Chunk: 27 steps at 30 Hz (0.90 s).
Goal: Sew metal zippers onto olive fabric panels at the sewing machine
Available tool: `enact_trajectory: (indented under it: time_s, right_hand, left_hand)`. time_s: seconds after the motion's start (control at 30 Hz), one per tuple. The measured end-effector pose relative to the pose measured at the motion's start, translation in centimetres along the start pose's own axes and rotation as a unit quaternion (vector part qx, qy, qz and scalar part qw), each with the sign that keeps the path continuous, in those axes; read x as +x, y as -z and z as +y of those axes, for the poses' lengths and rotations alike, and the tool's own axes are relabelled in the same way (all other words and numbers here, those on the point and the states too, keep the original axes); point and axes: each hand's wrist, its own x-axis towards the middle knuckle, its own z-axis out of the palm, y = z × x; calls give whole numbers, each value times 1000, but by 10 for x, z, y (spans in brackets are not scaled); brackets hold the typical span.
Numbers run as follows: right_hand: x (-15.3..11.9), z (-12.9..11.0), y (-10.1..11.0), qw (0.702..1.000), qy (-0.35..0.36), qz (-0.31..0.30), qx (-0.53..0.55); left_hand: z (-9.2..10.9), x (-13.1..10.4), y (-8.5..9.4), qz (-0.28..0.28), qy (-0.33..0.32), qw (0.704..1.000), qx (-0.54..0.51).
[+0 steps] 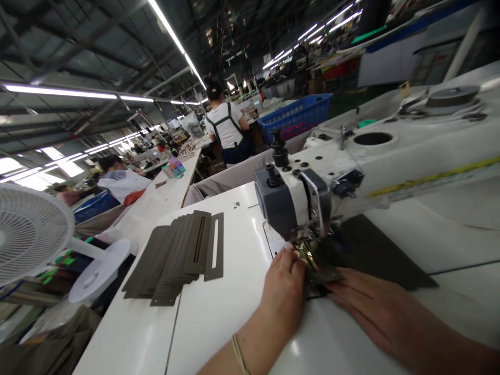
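Beneath the head of a sewing machine (291, 200) lies a dark olive fabric panel (375, 250), partly hidden by the machine and my hands. My left hand (284, 284) is closed, with bent fingers pressed together left of the presser foot. What lies under its fingertips is hidden. Stretched out low on the right side, my right hand (385, 310) rests its fingertips on the panel's near edge by the foot. A shiny gold-coloured part (308, 255) shows between the hands. Left of the machine, a fanned stack of olive pieces (172, 255) includes slotted ones.
A white fan (35, 234) stands at the left edge beside the white worktable (234, 323). Beyond the machine are a blue crate (295, 114) and a person (226, 125) with their back turned. Another person (121, 174) sits farther left.
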Motion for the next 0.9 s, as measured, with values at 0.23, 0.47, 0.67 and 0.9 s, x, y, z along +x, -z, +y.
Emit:
enact_trajectory:
  time_s: [0.23, 0.47, 0.67, 0.9]
  right_hand:
    - [17, 22, -16, 983, -135, -117, 40]
    - [25, 45, -18, 990, -89, -109, -2]
    - [12, 48, -25, 979, -160, -120, -37]
    - [21, 47, -21, 953, -217, -203, -52]
  left_hand:
    - [11, -2, 3, -11, 64, 998, -16]
    - [20, 1, 7, -26, 94, 994, 40]
    - [21, 6, 10, -53, 42, 995, 71]
    - [19, 10, 10, -69, 20, 994, 81]
